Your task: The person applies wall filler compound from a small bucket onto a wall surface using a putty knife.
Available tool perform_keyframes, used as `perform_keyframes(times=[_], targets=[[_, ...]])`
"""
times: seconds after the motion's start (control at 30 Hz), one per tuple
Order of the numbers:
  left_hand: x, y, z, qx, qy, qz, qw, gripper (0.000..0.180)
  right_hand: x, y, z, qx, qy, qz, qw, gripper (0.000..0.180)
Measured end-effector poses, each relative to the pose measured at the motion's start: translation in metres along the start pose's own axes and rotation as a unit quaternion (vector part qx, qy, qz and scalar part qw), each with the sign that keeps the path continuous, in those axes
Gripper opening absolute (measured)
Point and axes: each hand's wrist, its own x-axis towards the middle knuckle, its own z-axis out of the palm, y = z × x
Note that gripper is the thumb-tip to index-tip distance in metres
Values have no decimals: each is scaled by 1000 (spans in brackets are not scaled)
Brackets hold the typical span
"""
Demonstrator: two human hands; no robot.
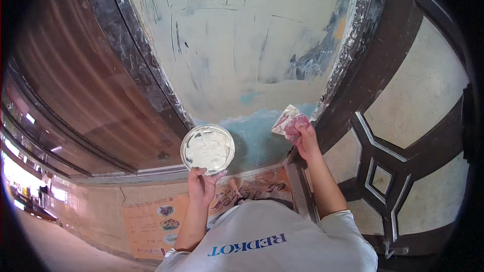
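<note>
Wrapped under the near edge of a round tub of white filler paste, my left hand holds it up with its top facing me. The paste lies in uneven swirls, with some smeared on the rim. In my right hand is a reddish, flat putty scraper coated in white paste, its broad edge tilted up and left. The scraper is close in front of the wall panel; whether it touches cannot be made out. Pale filler with dark streaks covers most of the panel, above a blue painted band.
A dark, paste-smeared frame borders the panel at left, beside brown glazing. At right stands a dark door with pale panes and a handle. Printed orange sheets lie on the floor below.
</note>
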Motion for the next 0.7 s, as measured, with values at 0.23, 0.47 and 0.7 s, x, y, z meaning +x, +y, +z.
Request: perform_keyframes(times=[0.23, 0.47, 0.7], targets=[[2, 6, -19, -25, 3, -13, 1000, 62, 38, -73, 16, -468, 145, -395, 777, 34], [-7, 12, -31, 24, 61, 11, 998, 62, 91, -81, 43, -622, 179, -536, 542, 49], [-15, 13, -43, 37, 110, 21, 993, 58, 111, -11, 6, -681, 209, -494, 498, 34]])
